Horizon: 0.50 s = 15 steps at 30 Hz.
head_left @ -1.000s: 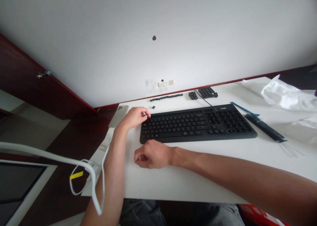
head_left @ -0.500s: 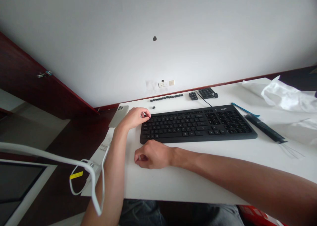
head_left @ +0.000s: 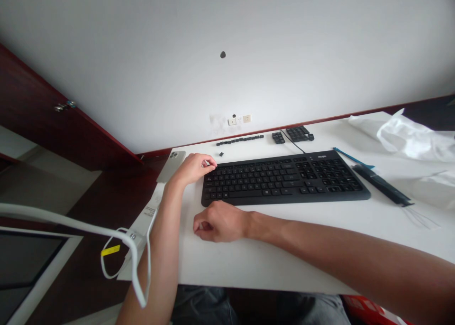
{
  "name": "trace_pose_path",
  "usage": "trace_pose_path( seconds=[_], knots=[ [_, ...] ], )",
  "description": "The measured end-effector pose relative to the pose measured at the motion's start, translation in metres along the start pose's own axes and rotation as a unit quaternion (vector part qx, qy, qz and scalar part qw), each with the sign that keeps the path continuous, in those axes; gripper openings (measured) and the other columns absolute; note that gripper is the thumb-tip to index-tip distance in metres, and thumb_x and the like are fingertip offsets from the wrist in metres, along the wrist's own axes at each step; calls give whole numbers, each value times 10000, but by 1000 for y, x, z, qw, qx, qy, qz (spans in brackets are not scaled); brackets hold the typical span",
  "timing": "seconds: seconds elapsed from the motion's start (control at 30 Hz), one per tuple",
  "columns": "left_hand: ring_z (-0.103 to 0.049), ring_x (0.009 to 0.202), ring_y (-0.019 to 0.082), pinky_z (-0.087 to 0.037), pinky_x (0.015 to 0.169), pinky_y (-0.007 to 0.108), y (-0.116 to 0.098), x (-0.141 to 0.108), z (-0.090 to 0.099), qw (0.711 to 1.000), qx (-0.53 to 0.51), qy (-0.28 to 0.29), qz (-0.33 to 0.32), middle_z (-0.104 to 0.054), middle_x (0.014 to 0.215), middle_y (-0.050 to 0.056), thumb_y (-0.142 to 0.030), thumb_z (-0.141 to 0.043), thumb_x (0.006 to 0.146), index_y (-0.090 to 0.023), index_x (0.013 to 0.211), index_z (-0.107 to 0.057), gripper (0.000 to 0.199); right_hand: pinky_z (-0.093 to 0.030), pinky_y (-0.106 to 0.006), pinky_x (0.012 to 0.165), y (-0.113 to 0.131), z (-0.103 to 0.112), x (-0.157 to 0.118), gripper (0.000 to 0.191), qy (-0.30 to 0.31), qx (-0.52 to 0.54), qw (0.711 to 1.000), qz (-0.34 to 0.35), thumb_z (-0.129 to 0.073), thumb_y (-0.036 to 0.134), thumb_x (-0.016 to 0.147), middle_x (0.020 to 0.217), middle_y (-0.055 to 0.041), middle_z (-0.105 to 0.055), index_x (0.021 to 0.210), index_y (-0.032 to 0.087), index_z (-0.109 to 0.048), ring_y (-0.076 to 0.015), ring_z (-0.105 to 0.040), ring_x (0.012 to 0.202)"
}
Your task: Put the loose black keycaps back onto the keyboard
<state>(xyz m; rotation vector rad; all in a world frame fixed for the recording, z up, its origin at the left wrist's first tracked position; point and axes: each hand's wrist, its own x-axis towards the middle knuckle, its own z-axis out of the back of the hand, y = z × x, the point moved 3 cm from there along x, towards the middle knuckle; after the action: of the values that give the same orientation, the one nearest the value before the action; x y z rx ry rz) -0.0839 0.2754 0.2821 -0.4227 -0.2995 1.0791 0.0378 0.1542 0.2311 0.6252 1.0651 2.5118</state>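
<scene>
A black keyboard (head_left: 263, 185) lies on the white table (head_left: 270, 263), with keycaps off in its right part. My left hand (head_left: 199, 167) is at the keyboard's upper left corner, thumb and fingertips pinched together; whatever is between them is too small to make out. In front of the keyboard's lower left edge, my right hand (head_left: 220, 222) rests on the table with its fingers curled in. What it holds, if anything, is hidden. A single loose keycap (head_left: 221, 154) sits behind the keyboard, and a row of small keycaps (head_left: 240, 140) lies farther back.
More keycaps (head_left: 297, 134) stand grouped near the wall. A blue tool (head_left: 351, 157), a black bundle (head_left: 382, 184) with thin wires and a white plastic bag (head_left: 408, 135) lie right. At left are a phone (head_left: 172, 166) and a white cable (head_left: 133, 263).
</scene>
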Motion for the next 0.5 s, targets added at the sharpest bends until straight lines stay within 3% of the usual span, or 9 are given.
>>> trace_pose_path(
  seconds=[0.5],
  knots=[
    [-661,775,181,-496,758,306,-1,1,-1,1000,1,5,-15,-787,911,7,-274,-675,841,-256,889,-805,139,-429,-215,681,2,1,0,110,3,2,1000,-6,-642,183,891,752,4,-703,927,175,-745,-112,-608,652]
  ],
)
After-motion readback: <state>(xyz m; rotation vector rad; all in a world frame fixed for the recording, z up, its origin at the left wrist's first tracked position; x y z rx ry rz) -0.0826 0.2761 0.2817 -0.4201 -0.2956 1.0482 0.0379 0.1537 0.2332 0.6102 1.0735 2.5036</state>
